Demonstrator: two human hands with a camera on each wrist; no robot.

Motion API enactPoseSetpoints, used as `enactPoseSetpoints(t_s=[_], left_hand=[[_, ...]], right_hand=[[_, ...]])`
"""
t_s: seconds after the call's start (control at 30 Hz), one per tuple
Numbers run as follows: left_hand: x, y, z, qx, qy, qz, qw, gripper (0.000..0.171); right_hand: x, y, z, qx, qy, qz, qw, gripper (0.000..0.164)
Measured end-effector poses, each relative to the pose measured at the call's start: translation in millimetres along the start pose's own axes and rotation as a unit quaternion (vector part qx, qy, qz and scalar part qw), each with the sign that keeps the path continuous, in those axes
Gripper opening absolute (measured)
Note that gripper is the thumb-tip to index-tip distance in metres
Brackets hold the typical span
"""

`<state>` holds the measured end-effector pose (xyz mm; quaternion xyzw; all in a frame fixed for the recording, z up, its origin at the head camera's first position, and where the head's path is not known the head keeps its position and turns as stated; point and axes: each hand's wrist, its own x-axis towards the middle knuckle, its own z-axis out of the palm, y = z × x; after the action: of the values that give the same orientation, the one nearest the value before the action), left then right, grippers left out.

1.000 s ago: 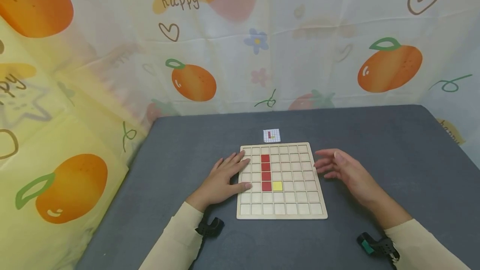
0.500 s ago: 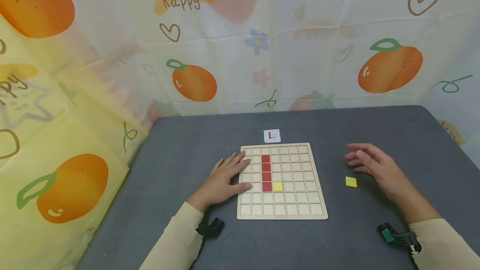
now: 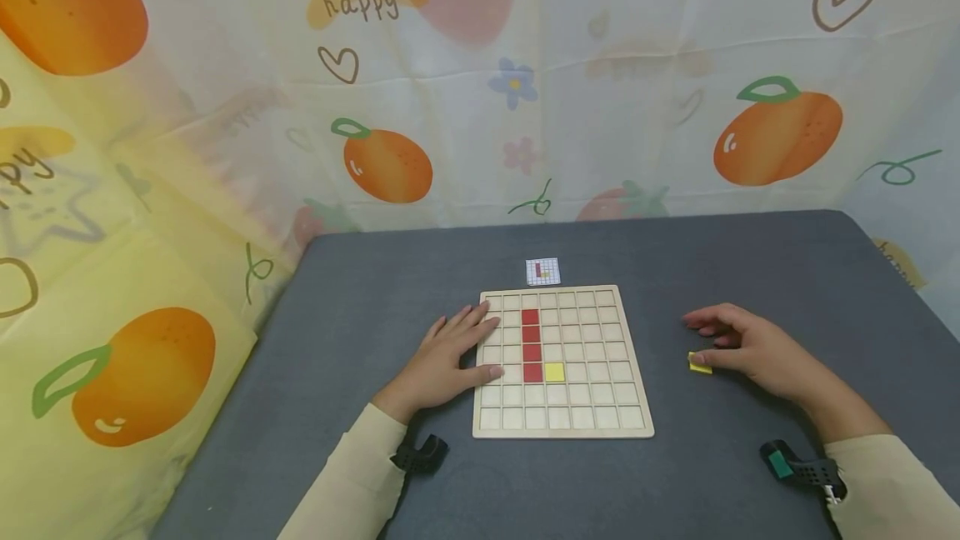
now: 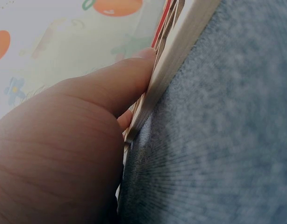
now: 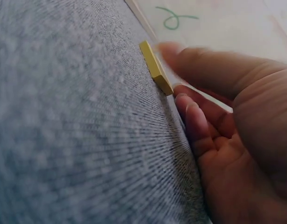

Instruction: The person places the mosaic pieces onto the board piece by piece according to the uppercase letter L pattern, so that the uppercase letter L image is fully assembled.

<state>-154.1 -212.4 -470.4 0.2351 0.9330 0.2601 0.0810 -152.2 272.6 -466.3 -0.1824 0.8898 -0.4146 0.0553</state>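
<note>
My left hand (image 3: 441, 363) rests with spread fingers on the left edge of a wooden grid board (image 3: 600, 432). In the left wrist view its thumb (image 4: 120, 84) lies over the board's rim. The board holds a column of several red square tiles (image 3: 532, 352) and one yellow tile (image 3: 554, 372) to the right of the lowest red one. Right of the board, my right hand (image 3: 765, 357) hovers low at a loose yellow tile (image 5: 155, 70) on the table. Its thumb (image 5: 199, 63) overlaps the tile from above; the other fingers curve loosely beyond it.
A small card (image 3: 542, 272) printed with a red and yellow grid pattern lies just behind the board. The dark grey table (image 3: 405, 273) ends at a fruit-print cloth (image 3: 465, 107) at the back and left.
My right hand has moved right from the board's edge, then lowered its thumb to the loose yellow tile, which now shows only partly. My left hand has stayed on the board.
</note>
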Motion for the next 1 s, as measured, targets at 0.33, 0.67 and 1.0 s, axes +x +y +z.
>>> enactPoseSetpoints(t_s=[0.33,0.67,1.0], left_hand=[[0.3,0.5,0.4,0.003,0.003,-0.003,1.0000,0.085],[0.5,0.4,0.6,0.001,0.003,0.001,1.0000,0.085],[0.6,0.3,0.9,0.002,0.003,-0.003,1.0000,0.086]], right_hand=[[1,-1,2,-0.022,-0.011,-0.036,0.999,0.028],[-2,-7,7,0.007,0.004,-0.030,1.000,0.017],[1,-16,10,-0.002,0.044,0.010,0.999,0.006]])
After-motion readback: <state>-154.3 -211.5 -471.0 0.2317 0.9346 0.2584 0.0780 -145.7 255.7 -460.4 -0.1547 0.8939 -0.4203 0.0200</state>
